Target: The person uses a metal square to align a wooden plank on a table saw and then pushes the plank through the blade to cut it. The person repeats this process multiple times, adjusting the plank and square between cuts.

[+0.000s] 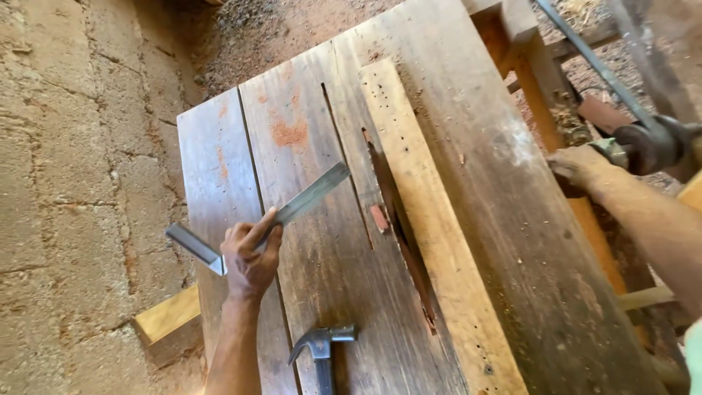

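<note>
Head view: left hand (248, 260) grips a metal square (292, 211) flat over the tabletop (504, 219); right hand (581, 167) reaches a lever (643, 143) at the right edge, grip unclear; hammer (322, 351) lies near.

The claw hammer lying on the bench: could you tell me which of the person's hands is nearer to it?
Left. The left hand, holding a metal square, is just above the claw hammer; the right hand is far across the wooden bench, at its edge.

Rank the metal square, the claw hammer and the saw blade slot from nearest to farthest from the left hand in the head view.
1. Metal square, gripped in the left hand.
2. Claw hammer, just below on the table.
3. Saw blade slot, farther right, beside the light plank.
</note>
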